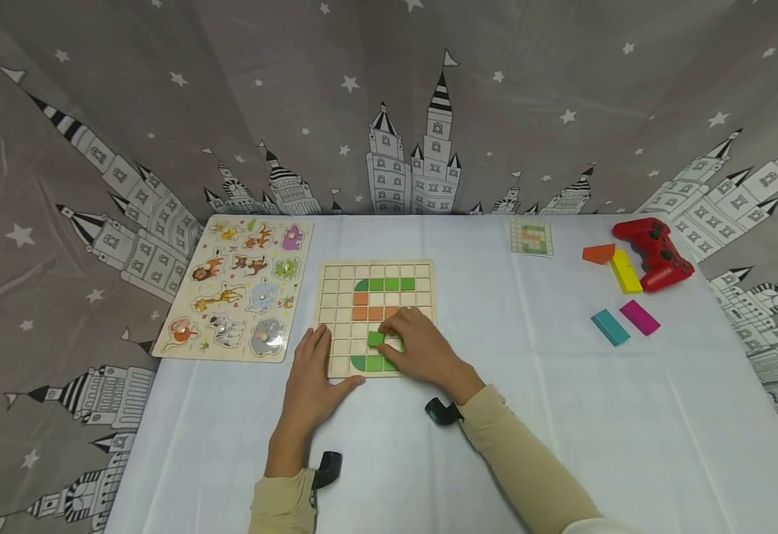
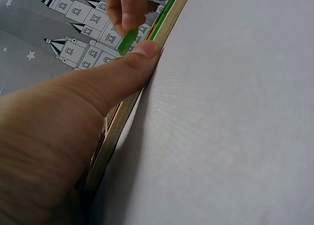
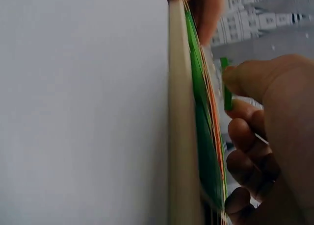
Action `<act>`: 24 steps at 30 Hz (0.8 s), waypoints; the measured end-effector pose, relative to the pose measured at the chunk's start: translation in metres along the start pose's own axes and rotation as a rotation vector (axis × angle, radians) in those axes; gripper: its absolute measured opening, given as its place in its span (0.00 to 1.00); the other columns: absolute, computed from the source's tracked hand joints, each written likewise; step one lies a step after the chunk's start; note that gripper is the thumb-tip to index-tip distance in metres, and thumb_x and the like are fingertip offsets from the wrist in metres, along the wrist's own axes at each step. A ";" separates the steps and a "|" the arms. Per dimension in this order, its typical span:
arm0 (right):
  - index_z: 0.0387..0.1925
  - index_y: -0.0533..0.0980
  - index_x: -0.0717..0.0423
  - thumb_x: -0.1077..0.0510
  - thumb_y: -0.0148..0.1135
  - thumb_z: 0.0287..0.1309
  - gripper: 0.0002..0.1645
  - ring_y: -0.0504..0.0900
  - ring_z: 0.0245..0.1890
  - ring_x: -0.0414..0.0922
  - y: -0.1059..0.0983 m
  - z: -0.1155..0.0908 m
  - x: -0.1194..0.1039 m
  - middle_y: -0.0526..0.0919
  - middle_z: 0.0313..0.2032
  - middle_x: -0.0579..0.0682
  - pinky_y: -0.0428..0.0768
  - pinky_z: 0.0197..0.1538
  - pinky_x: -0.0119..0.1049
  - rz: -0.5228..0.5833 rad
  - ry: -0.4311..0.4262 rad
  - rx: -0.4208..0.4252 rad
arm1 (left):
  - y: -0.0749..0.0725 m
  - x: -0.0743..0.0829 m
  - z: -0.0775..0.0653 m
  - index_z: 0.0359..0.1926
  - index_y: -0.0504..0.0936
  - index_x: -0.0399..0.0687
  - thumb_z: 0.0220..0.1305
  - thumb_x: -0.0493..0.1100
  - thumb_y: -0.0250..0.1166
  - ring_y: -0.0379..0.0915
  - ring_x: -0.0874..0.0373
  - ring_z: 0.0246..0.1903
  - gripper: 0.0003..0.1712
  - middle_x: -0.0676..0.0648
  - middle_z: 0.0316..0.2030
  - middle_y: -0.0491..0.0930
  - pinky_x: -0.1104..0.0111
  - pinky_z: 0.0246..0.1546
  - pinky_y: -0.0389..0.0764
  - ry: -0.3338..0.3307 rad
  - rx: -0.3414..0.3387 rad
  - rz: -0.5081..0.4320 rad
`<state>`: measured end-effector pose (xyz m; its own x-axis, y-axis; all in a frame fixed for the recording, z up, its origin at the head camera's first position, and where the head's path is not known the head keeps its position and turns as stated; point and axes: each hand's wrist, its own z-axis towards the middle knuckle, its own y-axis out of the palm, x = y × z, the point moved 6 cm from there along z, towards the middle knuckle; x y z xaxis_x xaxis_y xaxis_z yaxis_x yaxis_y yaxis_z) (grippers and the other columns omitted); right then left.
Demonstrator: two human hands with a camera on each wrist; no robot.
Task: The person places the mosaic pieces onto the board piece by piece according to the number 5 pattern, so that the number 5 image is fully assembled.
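A wooden grid board (image 1: 331,300) lies on the white table. Green and orange tiles fill part of its grid, with dark green rounded pieces at two corners. My right hand (image 1: 422,348) pinches a green square tile (image 1: 375,339) between thumb and fingers, over the lower middle of the board. In the right wrist view this tile (image 3: 227,95) is seen edge-on, raised off the board. My left hand (image 1: 310,387) rests at the board's lower left corner, fingers along the left side, thumb touching the front edge. The right hand hides some cells at the lower right.
An animal peg puzzle (image 1: 231,289) lies to the left. At the back is a small pattern card (image 1: 532,236). On the right are a red game controller (image 1: 655,254) and orange (image 1: 598,254), yellow (image 1: 625,271), magenta (image 1: 639,317) and teal blocks (image 1: 610,327).
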<state>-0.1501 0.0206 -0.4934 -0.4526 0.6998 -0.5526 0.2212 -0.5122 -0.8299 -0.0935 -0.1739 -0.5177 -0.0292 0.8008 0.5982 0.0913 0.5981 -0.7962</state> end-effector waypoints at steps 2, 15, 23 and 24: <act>0.49 0.82 0.50 0.46 0.66 0.66 0.16 0.74 0.42 0.42 0.006 0.002 -0.009 0.79 0.42 0.44 0.78 0.49 0.38 -0.021 -0.017 -0.009 | 0.000 0.000 0.000 0.79 0.54 0.38 0.52 0.61 0.79 0.37 0.42 0.81 0.65 0.42 0.80 0.52 0.39 0.76 0.55 0.001 0.000 0.004; 0.48 0.83 0.48 0.45 0.67 0.65 0.16 0.75 0.42 0.41 0.019 0.011 -0.029 0.79 0.40 0.43 0.78 0.50 0.37 -0.140 -0.035 -0.032 | -0.001 0.001 -0.001 0.79 0.55 0.37 0.52 0.62 0.78 0.37 0.42 0.81 0.65 0.42 0.80 0.52 0.39 0.77 0.54 0.008 0.006 0.005; 0.46 0.85 0.49 0.47 0.67 0.66 0.14 0.76 0.40 0.42 0.014 0.013 -0.036 0.81 0.39 0.45 0.78 0.47 0.37 -0.134 -0.028 -0.035 | 0.000 -0.001 0.000 0.79 0.54 0.38 0.51 0.61 0.79 0.37 0.42 0.81 0.65 0.42 0.80 0.52 0.40 0.77 0.54 0.007 0.006 0.008; 0.46 0.85 0.49 0.48 0.67 0.65 0.13 0.76 0.40 0.41 0.014 0.014 -0.036 0.81 0.39 0.45 0.77 0.46 0.37 -0.132 -0.018 -0.039 | 0.000 -0.001 0.000 0.79 0.54 0.38 0.51 0.61 0.79 0.37 0.42 0.81 0.65 0.42 0.80 0.52 0.40 0.77 0.54 0.007 0.006 0.010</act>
<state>-0.1424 -0.0187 -0.4841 -0.4958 0.7505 -0.4369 0.1920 -0.3959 -0.8980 -0.0934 -0.1747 -0.5179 -0.0219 0.8064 0.5910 0.0851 0.5905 -0.8026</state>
